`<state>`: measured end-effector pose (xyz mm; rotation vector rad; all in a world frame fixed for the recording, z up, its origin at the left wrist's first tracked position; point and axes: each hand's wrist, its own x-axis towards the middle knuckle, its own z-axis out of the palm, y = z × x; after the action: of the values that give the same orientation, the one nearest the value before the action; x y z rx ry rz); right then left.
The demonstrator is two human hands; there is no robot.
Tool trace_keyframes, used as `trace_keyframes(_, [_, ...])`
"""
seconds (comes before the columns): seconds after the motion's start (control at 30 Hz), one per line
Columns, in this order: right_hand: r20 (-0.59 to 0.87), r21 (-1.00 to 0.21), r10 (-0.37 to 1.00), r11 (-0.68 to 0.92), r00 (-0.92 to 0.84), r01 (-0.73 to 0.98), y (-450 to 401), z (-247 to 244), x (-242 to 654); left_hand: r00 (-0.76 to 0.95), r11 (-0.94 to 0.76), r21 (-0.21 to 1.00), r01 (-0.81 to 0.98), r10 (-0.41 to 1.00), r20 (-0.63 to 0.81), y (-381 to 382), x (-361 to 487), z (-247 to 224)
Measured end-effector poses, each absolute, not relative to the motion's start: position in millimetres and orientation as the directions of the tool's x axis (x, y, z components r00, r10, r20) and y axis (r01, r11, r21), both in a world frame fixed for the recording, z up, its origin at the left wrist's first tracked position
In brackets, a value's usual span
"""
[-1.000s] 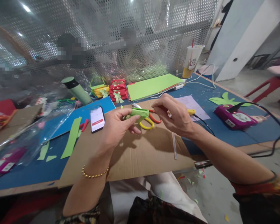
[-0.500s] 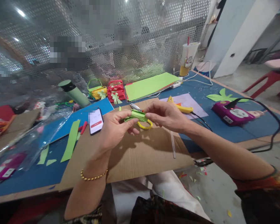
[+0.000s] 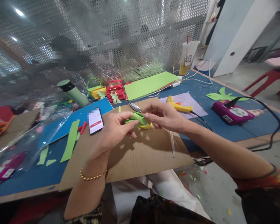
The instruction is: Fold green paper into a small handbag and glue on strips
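A small folded piece of green paper (image 3: 137,117) is held between both hands above the cardboard sheet (image 3: 149,158). My left hand (image 3: 118,126) pinches its left end between thumb and fingers. At the right end, my right hand (image 3: 164,115) grips it with thumb and forefinger. Scissors (image 3: 134,107) lie just beyond and below the paper; their yellow handle is partly covered by my hands. The yellow glue gun (image 3: 180,107) rests on a pale purple sheet (image 3: 198,104), right of my right hand. A clear glue stick (image 3: 172,144) lies on the cardboard.
A phone (image 3: 95,121), green paper strips (image 3: 70,141) and a red pen-like item (image 3: 83,127) lie left. Behind stand a green bottle (image 3: 73,93), small red paper bag (image 3: 116,91) and drink cup (image 3: 188,57). A purple power socket (image 3: 232,112) with a black cable sits right.
The green paper has turned in my fingers and looks more rounded. My right hand has shifted slightly left, and less of the yellow scissor handle shows.
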<state>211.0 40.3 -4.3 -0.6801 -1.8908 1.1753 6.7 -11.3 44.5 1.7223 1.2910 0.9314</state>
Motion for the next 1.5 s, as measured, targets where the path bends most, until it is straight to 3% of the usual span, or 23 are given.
trace_keyframes(0.2, [0.267, -0.891, 0.760, 0.429, -0.593, 0.148, 39.0, 0.0, 212.1, 0.256, -0.185, 0.902, 0.391, 0.963, 0.087, -11.5, 6.7, 44.2])
trace_keyframes(0.5, [0.217, -0.902, 0.737, 0.402, -0.640, 0.157, 35.1, 1.2, 209.8, 0.275, -0.143, 0.910, 0.390, 0.961, 0.034, -8.9, 4.7, 42.5])
trace_keyframes(0.73, [0.398, -0.816, 0.733, 0.557, -0.552, 0.152, 46.4, -0.5, 218.2, 0.401, -0.231, 0.875, 0.426, 0.915, 0.046, -8.7, 0.4, 46.9])
trace_keyframes(0.87, [0.457, -0.783, 0.566, 0.622, -0.686, -0.008, 51.7, 2.5, 225.9, 0.615, -0.261, 0.891, 0.371, 0.788, -0.026, -14.0, -3.9, 55.0])
trace_keyframes(0.97, [0.363, -0.822, 0.409, 0.564, -0.838, -0.081, 51.3, 4.3, 228.0, 0.675, -0.223, 0.904, 0.366, 0.732, -0.093, -15.9, -8.3, 58.6])
trace_keyframes(1.07, [0.276, -0.863, 0.342, 0.499, -0.898, -0.075, 49.8, 5.0, 227.5, 0.670, -0.174, 0.905, 0.389, 0.727, -0.149, -15.2, -11.1, 60.0])
trace_keyframes(1.27, [0.242, -0.916, 0.421, 0.396, -0.874, -0.063, 51.8, 1.1, 225.9, 0.665, -0.165, 0.874, 0.458, 0.715, -0.214, -13.2, -9.3, 62.5])
trace_keyframes(1.5, [0.156, -0.950, 0.416, 0.312, -0.896, -0.021, 49.6, 0.7, 225.2, 0.657, -0.187, 0.828, 0.529, 0.707, -0.261, -10.9, -10.8, 58.5])
